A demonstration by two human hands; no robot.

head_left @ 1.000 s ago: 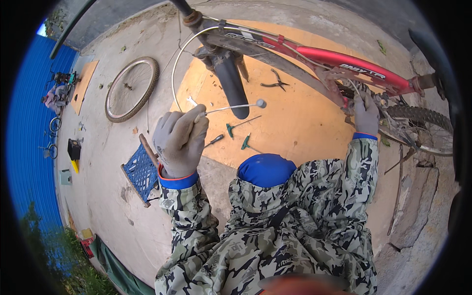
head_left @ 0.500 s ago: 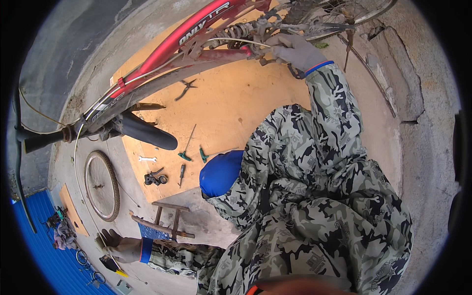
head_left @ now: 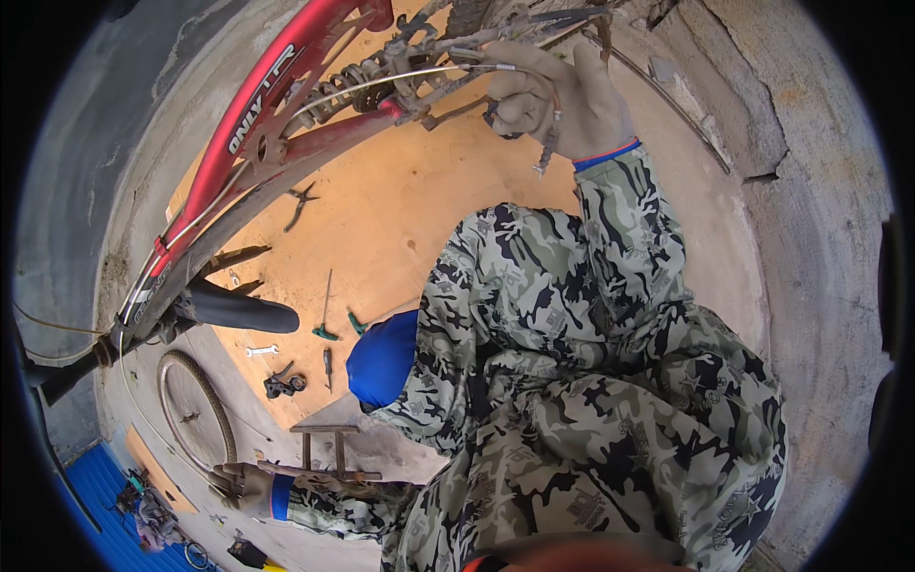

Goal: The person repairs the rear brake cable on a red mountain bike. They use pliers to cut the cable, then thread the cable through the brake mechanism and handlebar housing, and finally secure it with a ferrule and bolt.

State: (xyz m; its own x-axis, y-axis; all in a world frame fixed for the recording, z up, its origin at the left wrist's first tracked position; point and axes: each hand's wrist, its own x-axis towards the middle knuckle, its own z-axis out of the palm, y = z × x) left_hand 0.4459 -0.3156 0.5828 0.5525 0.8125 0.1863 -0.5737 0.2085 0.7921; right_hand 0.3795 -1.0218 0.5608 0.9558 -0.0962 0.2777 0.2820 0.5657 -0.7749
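Note:
A red bicycle frame (head_left: 305,33) with a coil shock (head_left: 357,86) lies across the upper left. Gloved and raised at the upper middle, my right hand (head_left: 567,100) is closed around a pale cable (head_left: 410,73) near the rear of the frame. Below its curled fingers dangles a short dark end piece (head_left: 546,157) with a metal tip. My left hand (head_left: 246,488), also gloved, is low at the left, its fingers closed on a thin pale cable (head_left: 129,386) that runs down from the handlebar end. Whether both hands hold one and the same cable cannot be told.
On a plywood board (head_left: 381,229) lie pliers (head_left: 300,205), a wrench (head_left: 262,351), green-handled hex keys (head_left: 326,332), a screwdriver (head_left: 328,367) and a black part (head_left: 283,383). Beyond its edge are a loose wheel (head_left: 217,405) and a wooden frame (head_left: 324,448). Cracked concrete borders the right.
My left hand has gone from spread fingers to closed on the cable. The bicycle and board appear shifted left in view. My right hand's fingers are more curled, and the dangling end piece now shows.

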